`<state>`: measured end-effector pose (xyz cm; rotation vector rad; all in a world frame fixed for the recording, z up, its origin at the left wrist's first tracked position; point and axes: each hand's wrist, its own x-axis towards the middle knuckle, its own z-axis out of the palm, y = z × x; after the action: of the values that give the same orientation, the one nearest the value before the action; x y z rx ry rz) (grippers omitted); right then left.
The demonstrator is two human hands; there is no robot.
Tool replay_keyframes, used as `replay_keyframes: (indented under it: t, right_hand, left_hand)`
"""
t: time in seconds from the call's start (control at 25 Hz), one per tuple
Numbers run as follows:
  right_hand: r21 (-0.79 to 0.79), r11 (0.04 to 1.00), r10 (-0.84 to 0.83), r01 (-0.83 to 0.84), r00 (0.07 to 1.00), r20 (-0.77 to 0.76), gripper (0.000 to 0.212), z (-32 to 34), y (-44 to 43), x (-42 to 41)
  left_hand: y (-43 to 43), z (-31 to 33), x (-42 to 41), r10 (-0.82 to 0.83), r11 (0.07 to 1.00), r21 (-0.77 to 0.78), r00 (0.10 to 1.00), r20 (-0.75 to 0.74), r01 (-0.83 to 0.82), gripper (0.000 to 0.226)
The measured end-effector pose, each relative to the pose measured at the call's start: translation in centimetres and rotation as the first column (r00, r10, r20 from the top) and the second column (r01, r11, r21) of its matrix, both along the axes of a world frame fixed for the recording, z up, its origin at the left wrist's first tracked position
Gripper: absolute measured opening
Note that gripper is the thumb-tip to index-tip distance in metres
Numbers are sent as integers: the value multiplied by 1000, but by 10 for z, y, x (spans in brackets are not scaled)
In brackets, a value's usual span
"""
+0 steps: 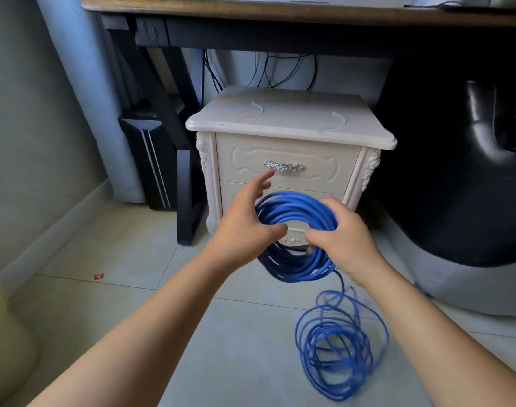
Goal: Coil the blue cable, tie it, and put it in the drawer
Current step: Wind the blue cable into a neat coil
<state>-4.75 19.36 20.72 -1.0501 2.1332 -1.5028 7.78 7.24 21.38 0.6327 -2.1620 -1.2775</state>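
Head view, coiling step: right hand (pixel 345 239) grips the part-wound blue cable (pixel 295 207) in front of the shut drawer (pixel 245 160), left hand (pixel 245 227) spread-fingered beside it; loose loops (pixel 336 348) on the near-right floor (pixel 133 259) likely need winding next.

Home: nightstand (pixel 289 160) under desk (pixel 280 13).

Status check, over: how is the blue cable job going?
Right hand grips blue cable coil, left hand open beside it. Loose loops on floor. Nightstand drawers shut.
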Motion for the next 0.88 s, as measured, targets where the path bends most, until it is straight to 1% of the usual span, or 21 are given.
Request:
replay_keyframes:
  t: [0.04,0.08,0.12,0.16,0.2,0.24,0.32,0.36,0.4,0.44,0.48,0.56,0.6,0.72,0.8,0.88]
  right_hand:
    - [69,997,39,-32,994,-103,28,0,0,2]
    - [134,989,90,-64,976,-196,28,-1,0,4]
    - [188,978,142,-93,953,-269,27,-2,0,8]
    - [224,968,182,-115,934,-308,27,-3,-1,12]
    - [235,964,201,-127,926,-321,27,-3,-2,16]
    - [227,966,193,-124,928,-317,30,-3,-3,18]
    - [169,982,131,-88,955,-267,36,0,-5,18]
    - [138,988,104,-74,969,-224,38,2,-5,16]
    - [110,991,91,-74,982,-163,39,3,-5,12]
    - [84,992,98,-92,993,-69,39,4,-4,8]
    - [52,990,128,-131,990,61,38,3,-3,6]
    - [-22,982,187,-190,931,314,40,-5,-3,5]
    - [-50,983,182,-176,905,384,43,-10,-5,8]
    - [-119,989,138,-92,873,467,42,-19,-12,16]
    - [-178,982,148,-59,830,538,38,-19,-15,21]
    - [-241,970,171,-29,787,593,38,-20,-16,23]
  left_hand:
    - [-1,1,1,-41,977,-208,998,41,48,82]
    - [0,2,1,-90,931,-344,991,102,120,84]
    - [2,0,1,-113,898,-403,978,178,177,83]
    - [4,-3,1,-93,884,-425,964,249,195,77]
    - [5,-4,0,-34,880,-444,954,296,169,66]
    - [6,-5,-2,31,880,-460,952,304,119,50]
    - [6,-7,-3,103,890,-456,963,249,23,18]
    - [6,-8,-4,119,910,-415,970,211,-21,11]
    - [4,-9,-5,134,934,-351,977,168,-68,9]
    - [3,-11,-5,151,958,-265,980,132,-111,9]
    - [0,-11,-4,169,975,-159,981,93,-152,9]
    - [-4,-10,-4,231,970,72,973,11,-232,8]
    - [-6,-10,-4,268,951,164,963,-23,-261,7]
    - [-4,-9,-5,343,898,322,935,-90,-298,7]
    - [-1,-9,-7,392,852,421,912,-119,-311,7]
    - [4,-10,-9,433,787,531,894,-114,-314,8]
